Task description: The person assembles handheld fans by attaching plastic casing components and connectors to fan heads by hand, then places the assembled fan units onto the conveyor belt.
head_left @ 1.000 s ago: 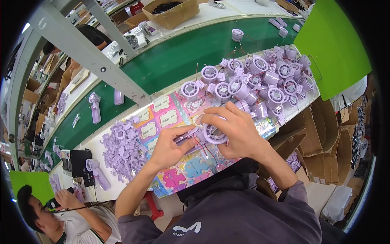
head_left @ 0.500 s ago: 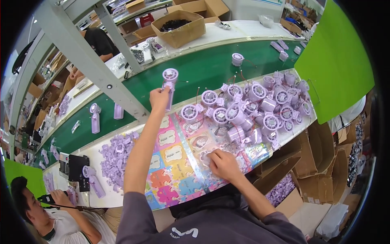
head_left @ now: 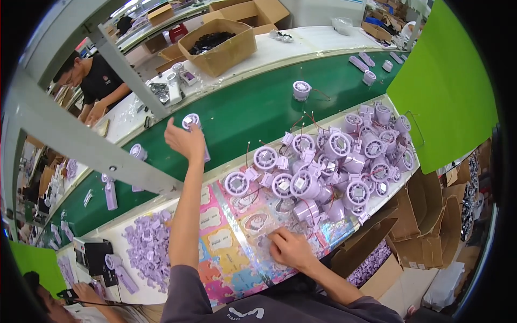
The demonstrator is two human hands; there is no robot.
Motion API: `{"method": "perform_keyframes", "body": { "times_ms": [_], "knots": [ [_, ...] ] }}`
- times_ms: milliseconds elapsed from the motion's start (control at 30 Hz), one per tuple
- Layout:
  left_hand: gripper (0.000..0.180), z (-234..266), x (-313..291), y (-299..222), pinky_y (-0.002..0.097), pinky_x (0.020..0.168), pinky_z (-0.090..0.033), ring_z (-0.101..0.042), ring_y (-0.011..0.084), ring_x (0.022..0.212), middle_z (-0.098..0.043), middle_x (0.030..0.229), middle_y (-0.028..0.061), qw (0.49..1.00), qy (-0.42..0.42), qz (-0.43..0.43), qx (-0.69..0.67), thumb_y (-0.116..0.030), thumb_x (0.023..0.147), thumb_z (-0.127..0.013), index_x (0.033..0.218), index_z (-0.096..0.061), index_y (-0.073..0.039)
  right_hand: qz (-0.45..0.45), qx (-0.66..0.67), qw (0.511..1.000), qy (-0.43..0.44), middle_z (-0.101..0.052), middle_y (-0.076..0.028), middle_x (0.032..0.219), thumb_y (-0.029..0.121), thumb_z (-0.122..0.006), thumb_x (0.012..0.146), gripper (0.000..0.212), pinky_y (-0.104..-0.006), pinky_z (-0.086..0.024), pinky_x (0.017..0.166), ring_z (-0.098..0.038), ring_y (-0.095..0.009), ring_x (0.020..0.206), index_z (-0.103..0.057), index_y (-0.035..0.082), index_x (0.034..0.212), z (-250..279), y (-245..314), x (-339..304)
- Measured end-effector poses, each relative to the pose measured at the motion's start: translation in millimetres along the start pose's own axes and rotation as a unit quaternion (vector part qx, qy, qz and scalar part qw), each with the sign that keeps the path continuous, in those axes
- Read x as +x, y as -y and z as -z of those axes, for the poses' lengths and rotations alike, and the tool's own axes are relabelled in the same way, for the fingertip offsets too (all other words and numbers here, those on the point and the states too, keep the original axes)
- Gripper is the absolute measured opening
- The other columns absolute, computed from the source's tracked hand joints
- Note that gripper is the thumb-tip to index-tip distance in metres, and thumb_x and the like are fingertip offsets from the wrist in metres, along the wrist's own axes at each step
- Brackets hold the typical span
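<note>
Over the green conveyor belt, my left hand [head_left: 184, 141] is beside a lilac handheld fan body [head_left: 191, 121], its fingers apart and at the fan's neck. The fan's round head shows above the hand, and its handle [head_left: 206, 154] shows behind the wrist. My right hand [head_left: 291, 248] rests on the colourful printed mat [head_left: 229, 247] with its fingers curled in; whatever they hold, if anything, is hidden. Just beyond it lies a heap of lilac fan heads [head_left: 304, 184] with thin red wires and small clips attached.
A pile of small lilac parts [head_left: 148, 242] lies left of the mat. More fan bodies [head_left: 109, 194] lie along the green belt [head_left: 253, 97]. A grey metal post [head_left: 102, 145] slants across the left. Open cardboard boxes [head_left: 377, 258] stand at the lower right; co-workers sit at the left.
My left hand has moved left with the fan body, which now appears lower on the belt, and its fingers have loosened. My right hand stays curled on the mat.
</note>
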State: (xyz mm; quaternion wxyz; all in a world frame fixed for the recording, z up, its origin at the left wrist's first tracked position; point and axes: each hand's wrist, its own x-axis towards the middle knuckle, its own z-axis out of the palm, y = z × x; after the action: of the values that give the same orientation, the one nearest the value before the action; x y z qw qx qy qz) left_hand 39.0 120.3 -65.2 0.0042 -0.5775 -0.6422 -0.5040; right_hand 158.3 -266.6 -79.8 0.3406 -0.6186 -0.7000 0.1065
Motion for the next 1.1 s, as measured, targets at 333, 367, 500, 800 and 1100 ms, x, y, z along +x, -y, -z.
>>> {"method": "perform_keyframes", "body": {
  "times_ms": [333,367,500,800,1100],
  "knots": [
    [0.068,-117.8,-33.1,-179.9,0.0515,0.100,-0.050,-0.056,0.0461,0.120,-0.042,0.143,0.0265,0.783,0.504,-0.358,-0.077,-0.035,0.090,-0.070,0.150,-0.041,-0.020,-0.004,0.024,1.000,0.010,-0.064,-0.005,0.096,0.012,-0.073,0.076,0.028,-0.0338,-0.057,0.058,-0.068,-0.023,0.065,-0.067,0.009,0.102,0.8,0.1,3.0],
    [0.072,-129.6,-45.8,-198.8,0.0513,0.102,-0.050,-0.055,0.0474,0.122,-0.039,0.147,0.0263,0.797,0.483,-0.358,-0.048,-0.037,0.090,-0.071,0.153,-0.039,-0.024,-0.011,0.023,0.999,0.018,-0.064,-0.005,0.096,0.012,-0.073,0.076,0.027,-0.0340,-0.057,0.058,-0.068,-0.023,0.065,-0.067,0.009,0.102,2.3,0.2,3.8],
    [0.056,-162.6,-79.1,-219.9,0.0541,0.098,-0.052,-0.059,0.0466,0.117,-0.042,0.143,0.0223,0.812,0.479,-0.334,0.007,-0.030,0.089,-0.070,0.141,-0.049,-0.027,-0.020,0.035,0.999,0.023,-0.060,-0.007,0.098,0.015,-0.072,0.081,0.026,-0.0375,-0.058,0.061,-0.069,-0.027,0.069,-0.063,0.006,0.104,-1.8,1.6,3.3],
    [0.035,-27.1,-20.1,-172.3,0.0497,0.087,-0.055,-0.069,0.0418,0.100,-0.053,0.128,0.0188,0.824,0.494,-0.269,0.060,-0.025,0.083,-0.068,0.118,-0.063,-0.024,-0.017,0.023,1.000,0.009,-0.063,-0.008,0.095,0.010,-0.071,0.078,0.025,-0.0372,-0.056,0.056,-0.066,-0.026,0.064,-0.066,0.008,0.102,-4.3,4.1,-1.6],
    [0.044,215.8,-127.2,-41.3,0.0391,0.059,-0.054,-0.068,0.0271,0.072,-0.064,0.105,0.0093,0.936,0.167,-0.272,-0.148,-0.025,0.069,-0.078,0.112,-0.074,-0.016,-0.052,0.097,0.993,-0.044,-0.065,-0.010,0.086,0.000,-0.066,0.077,0.020,-0.0351,-0.052,0.057,-0.065,-0.025,0.064,-0.070,0.005,0.096,1.7,3.5,8.5]
  ]
}}
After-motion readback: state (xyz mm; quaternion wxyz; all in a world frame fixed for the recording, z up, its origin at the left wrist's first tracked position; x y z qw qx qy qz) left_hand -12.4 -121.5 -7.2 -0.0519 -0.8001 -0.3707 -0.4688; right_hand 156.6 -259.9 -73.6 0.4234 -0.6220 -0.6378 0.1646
